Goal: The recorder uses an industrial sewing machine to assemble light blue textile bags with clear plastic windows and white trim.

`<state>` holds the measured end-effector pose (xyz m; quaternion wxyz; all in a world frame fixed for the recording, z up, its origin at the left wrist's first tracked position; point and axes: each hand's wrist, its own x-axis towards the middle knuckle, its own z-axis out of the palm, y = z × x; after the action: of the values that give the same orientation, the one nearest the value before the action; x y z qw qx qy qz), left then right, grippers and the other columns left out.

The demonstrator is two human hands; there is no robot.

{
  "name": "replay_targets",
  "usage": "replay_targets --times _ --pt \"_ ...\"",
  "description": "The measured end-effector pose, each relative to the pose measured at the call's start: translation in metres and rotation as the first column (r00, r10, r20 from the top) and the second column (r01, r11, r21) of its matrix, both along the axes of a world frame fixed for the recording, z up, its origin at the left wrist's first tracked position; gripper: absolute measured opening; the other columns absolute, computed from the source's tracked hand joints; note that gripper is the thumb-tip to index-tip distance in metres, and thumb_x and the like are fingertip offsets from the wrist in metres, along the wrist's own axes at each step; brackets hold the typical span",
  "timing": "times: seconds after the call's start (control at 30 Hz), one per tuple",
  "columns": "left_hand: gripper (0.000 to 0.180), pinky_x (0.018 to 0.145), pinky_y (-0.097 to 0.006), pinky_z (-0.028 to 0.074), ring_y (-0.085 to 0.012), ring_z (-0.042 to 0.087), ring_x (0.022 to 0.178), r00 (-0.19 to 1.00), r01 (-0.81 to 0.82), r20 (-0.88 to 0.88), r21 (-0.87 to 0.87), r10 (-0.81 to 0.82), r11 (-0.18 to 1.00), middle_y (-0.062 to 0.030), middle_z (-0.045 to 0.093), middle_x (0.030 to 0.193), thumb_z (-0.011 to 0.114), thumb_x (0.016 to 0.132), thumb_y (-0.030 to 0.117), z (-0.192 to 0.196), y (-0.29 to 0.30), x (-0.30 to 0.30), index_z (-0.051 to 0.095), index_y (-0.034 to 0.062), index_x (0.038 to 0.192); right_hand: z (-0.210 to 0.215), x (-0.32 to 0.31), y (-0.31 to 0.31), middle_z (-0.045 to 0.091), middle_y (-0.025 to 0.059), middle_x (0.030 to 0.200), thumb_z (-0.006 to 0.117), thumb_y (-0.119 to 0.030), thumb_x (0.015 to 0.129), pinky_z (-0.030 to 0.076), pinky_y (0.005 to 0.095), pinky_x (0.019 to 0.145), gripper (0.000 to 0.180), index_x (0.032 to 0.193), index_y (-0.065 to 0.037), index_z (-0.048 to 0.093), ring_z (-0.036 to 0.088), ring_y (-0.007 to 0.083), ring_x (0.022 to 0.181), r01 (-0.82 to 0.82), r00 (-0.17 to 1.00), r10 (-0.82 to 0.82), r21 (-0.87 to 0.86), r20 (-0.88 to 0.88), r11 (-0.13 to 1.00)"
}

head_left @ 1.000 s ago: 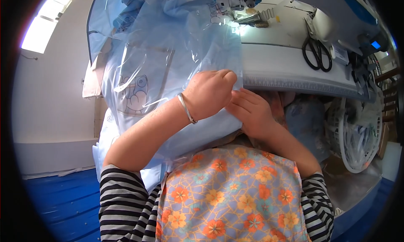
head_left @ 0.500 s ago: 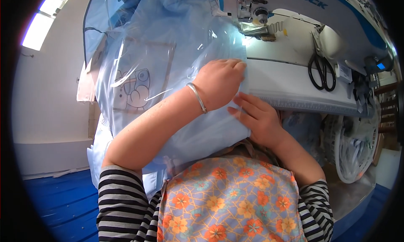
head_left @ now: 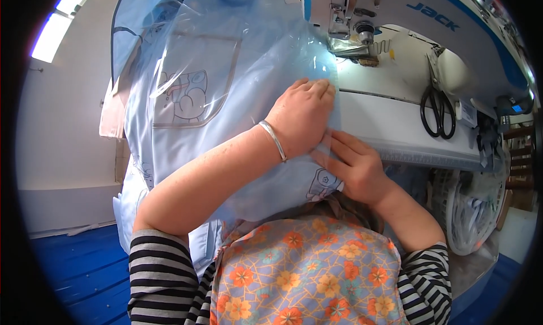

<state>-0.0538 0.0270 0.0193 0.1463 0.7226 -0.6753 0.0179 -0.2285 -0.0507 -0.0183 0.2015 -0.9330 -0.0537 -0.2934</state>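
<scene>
A light-blue cloth (head_left: 226, 150) with a shiny clear film over it spreads across the machine bed and down to my lap. It bears a grey-edged pocket (head_left: 195, 87) with a cartoon outline. My left hand (head_left: 302, 113), a silver bangle at its wrist, lies on the cloth with fingers bent together over its right edge. Just below it, my right hand (head_left: 353, 164) pinches the same edge between thumb and fingers. A sewing machine (head_left: 390, 20) stands ahead; its lit needle area (head_left: 350, 48) is beyond my left hand, at the cloth's edge.
Black-handled scissors (head_left: 437, 107) lie on the machine bed at right. A ruler strip (head_left: 430, 156) runs along the bed's front edge. Below right hangs a white plastic basket (head_left: 472, 206). My floral apron (head_left: 308, 268) covers my lap, beside a blue floor (head_left: 79, 274).
The cloth has slid forward toward the needle, its pocket now farther off. Another cartoon outline shows beside my right hand. Both hands stay at the edge; the view has shifted slightly.
</scene>
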Motion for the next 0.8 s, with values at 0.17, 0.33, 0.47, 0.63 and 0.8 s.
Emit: replay_targets --times 0.17,0.33,0.47,0.63,0.8 --pt "0.042 0.105 -0.042 0.040 -0.0345 0.053 0.121 0.990 0.123 0.062 0.065 -0.127 0.990 -0.0197 0.052 0.134 0.057 0.081 0.011 0.008 0.008 0.000 0.058 0.0035 0.122 0.005 0.001 -0.004 0.065 0.0168 0.115 0.064 -0.009 0.067 0.054 0.0402 0.087 0.041 0.107 -0.014 0.072 0.063 0.0330 0.105 -0.062 0.998 0.062 -0.010 0.013 0.998" --pt "0.041 0.100 -0.041 0.043 -0.0320 0.052 0.122 0.967 0.197 0.143 0.110 -0.211 0.974 -0.0225 0.051 0.133 0.065 0.073 0.016 0.014 0.015 0.000 0.060 0.0034 0.112 0.007 0.000 -0.002 0.065 0.0171 0.116 0.066 -0.013 0.070 0.054 0.0405 0.087 0.036 0.105 -0.016 0.073 0.063 0.0328 0.105 -0.044 0.999 0.045 -0.022 0.006 0.999" --pt "0.041 0.101 -0.042 0.042 -0.0342 0.052 0.122 0.994 0.097 0.044 0.063 -0.100 0.993 -0.0236 0.052 0.131 0.066 0.073 0.016 0.015 0.017 -0.003 0.060 0.0005 0.110 0.005 -0.001 0.000 0.064 0.0191 0.114 0.066 -0.016 0.069 0.053 0.0411 0.087 0.035 0.104 -0.014 0.072 0.063 0.0337 0.105 -0.021 1.000 0.022 -0.033 0.022 0.999" --pt "0.045 0.102 -0.042 0.043 -0.0381 0.052 0.121 0.990 -0.026 -0.137 0.001 0.026 1.000 -0.0229 0.051 0.134 0.067 0.080 0.013 0.004 0.020 -0.019 0.056 -0.0058 0.119 -0.001 -0.002 -0.001 0.063 0.0191 0.117 0.064 -0.015 0.070 0.053 0.0402 0.088 0.036 0.105 -0.011 0.071 0.062 0.0335 0.108 -0.025 0.999 0.024 -0.034 -0.025 0.999" --pt "0.033 0.095 -0.038 0.049 -0.0314 0.058 0.112 0.985 -0.023 -0.172 -0.098 0.005 0.995 -0.0181 0.058 0.126 0.060 0.084 0.012 -0.012 0.009 0.002 0.059 -0.0055 0.112 -0.005 0.001 -0.001 0.063 0.0142 0.121 0.063 -0.015 0.072 0.052 0.0388 0.090 0.036 0.107 -0.011 0.070 0.060 0.0315 0.112 0.077 0.997 -0.078 -0.093 -0.007 0.993"
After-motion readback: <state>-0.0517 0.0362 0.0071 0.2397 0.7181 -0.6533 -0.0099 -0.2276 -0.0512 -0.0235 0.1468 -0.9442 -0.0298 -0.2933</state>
